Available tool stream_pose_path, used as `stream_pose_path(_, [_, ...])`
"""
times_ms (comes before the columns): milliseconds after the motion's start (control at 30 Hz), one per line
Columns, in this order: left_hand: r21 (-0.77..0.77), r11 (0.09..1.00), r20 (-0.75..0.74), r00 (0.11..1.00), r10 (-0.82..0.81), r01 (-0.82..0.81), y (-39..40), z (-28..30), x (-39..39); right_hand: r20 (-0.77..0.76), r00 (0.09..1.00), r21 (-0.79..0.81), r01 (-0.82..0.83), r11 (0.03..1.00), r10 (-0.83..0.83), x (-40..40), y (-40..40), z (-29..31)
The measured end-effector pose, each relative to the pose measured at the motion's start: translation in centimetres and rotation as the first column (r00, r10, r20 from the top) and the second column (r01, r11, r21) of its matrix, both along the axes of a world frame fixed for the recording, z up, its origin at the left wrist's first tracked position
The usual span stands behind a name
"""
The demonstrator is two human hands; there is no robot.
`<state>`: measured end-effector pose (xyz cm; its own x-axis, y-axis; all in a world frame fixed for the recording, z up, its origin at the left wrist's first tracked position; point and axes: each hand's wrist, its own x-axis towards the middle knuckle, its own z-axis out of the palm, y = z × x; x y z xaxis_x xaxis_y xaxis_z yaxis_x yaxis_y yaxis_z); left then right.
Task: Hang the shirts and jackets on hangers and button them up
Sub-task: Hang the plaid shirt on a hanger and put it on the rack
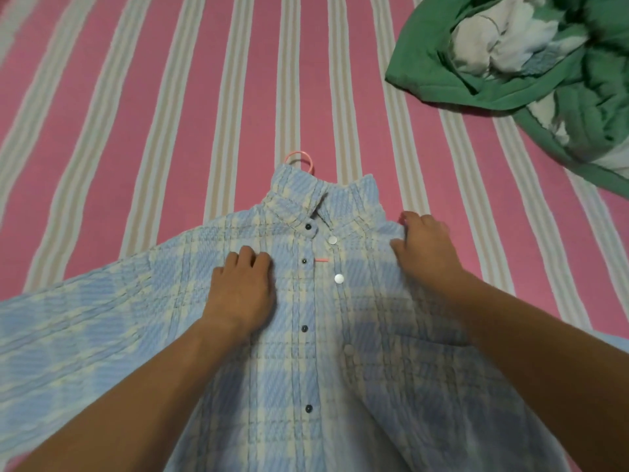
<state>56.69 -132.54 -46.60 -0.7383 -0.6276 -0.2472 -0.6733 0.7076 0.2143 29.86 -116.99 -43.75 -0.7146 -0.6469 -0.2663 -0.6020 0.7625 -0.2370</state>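
A light blue and cream plaid shirt (306,362) lies front-up on the bed, its collar pointing away from me. A pink hanger (300,160) is inside it; only the hook shows above the collar, plus a short pink bit at the placket gap. The placket lies apart, with dark snap studs on the left edge and white snap caps on the right. My left hand (241,291) rests on the shirt's left chest, fingers curled down onto the cloth. My right hand (425,248) sits on the right shoulder, fingers bent over the fabric at the shoulder edge.
The bed is covered by a pink sheet with cream stripes (153,97). A crumpled green jacket with a white lining (531,59) lies at the far right. The shirt's left sleeve spreads out toward the left edge.
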Motion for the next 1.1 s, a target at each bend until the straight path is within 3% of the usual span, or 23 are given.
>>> stream_pose_path(67, [0.065,0.997,0.044,0.999,-0.032,0.029,0.7,0.8,0.6,0.003,0.991,0.170,-0.136,0.976,0.137,-0.4,-0.8,-0.5])
stream_pose_path(133, [0.148,0.987,0.102,0.992,-0.078,0.062,1.7,1.6,1.6,-0.093,0.954,0.249,-0.255,0.934,0.285,0.0,-1.5,-0.9])
stream_pose_path(233, [0.192,0.978,0.228,0.965,-0.130,0.087,3.8,1.6,3.5,-0.197,0.968,0.172,-0.124,0.977,0.158,-1.4,-2.6,-1.6])
stream_pose_path(333, [0.202,0.979,0.333,0.937,-0.103,0.036,4.6,0.3,4.0,0.026,0.999,0.117,0.024,0.993,-0.028,-3.3,-3.3,-2.0])
stream_pose_path(400, [0.230,0.973,0.360,0.930,-0.077,-0.009,4.4,-0.3,3.4,0.022,0.997,0.138,-0.075,0.988,0.073,-2.4,-2.3,-1.8])
stream_pose_path(467, [0.254,0.967,0.379,0.923,-0.068,-0.033,4.2,-0.2,2.6,-0.112,0.977,-0.005,-0.184,0.983,0.183,0.1,0.5,-0.5])
stream_pose_path(500, [0.254,0.966,0.384,0.921,-0.063,-0.040,4.2,0.2,2.3,-0.132,0.973,-0.092,-0.200,0.975,0.188,1.7,2.4,0.6])
stream_pose_path(567, [0.223,0.973,0.404,0.915,-0.029,-0.067,4.9,1.2,1.8,-0.025,0.995,-0.167,-0.102,0.981,0.100,4.8,7.6,2.7])
stream_pose_path(633, [0.125,0.987,0.369,0.929,0.044,-0.097,7.2,2.3,1.8,0.039,0.994,-0.138,-0.092,0.986,0.098,9.2,13.6,4.6])
stream_pose_path(733, [0.045,0.991,0.114,0.986,0.120,-0.126,14.0,4.5,4.3,-0.064,0.903,-0.130,-0.429,0.894,0.424,17.2,22.3,6.1])
stream_pose_path(800, [0.097,0.981,-0.018,0.986,0.168,-0.165,19.9,6.0,8.3,-0.011,0.815,0.003,-0.580,0.815,0.580,21.4,27.2,5.8])
stream_pose_path(833, [0.122,0.977,-0.027,0.984,0.177,-0.172,22.9,6.6,10.9,0.036,0.835,0.104,-0.550,0.829,0.549,22.8,29.0,5.5])
stream_pose_path(933, [0.174,0.966,0.098,0.980,0.175,-0.190,30.5,7.2,20.0,0.144,0.976,0.394,-0.208,0.895,0.164,24.8,31.9,5.0])
stream_pose_path(1000, [0.181,0.972,0.210,0.972,0.107,-0.147,33.0,6.9,25.9,0.077,0.993,0.399,-0.109,0.911,0.085,26.0,32.6,5.0])
stream_pose_path(1100, [0.203,0.978,0.270,0.958,-0.100,0.045,33.6,6.6,32.2,-0.036,0.999,0.328,-0.025,0.944,0.038,27.2,32.1,6.3])
